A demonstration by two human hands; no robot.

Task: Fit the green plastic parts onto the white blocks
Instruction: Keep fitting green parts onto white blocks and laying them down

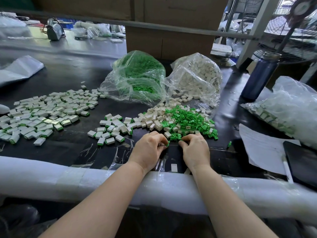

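No legible writing or brand is seen; the print on the paper near the desk's right edge is too small to be read. The desk is black and glossy, and its near edge is padded with white foam. Cardboard boxes are stacked at the far edge, a blue bottle stands toward the right, and a fan is seen behind it. Two clear bags lie mid-desk: green parts in one, white blocks in the other. Finished blocks are spread toward the left edge. A loose mixed pile lies just beyond the hands. The left hand is pinched on a green part, close to the near edge. The right hand is curled, fingertips down at the pile's near rim; whether anything is gripped cannot be told.
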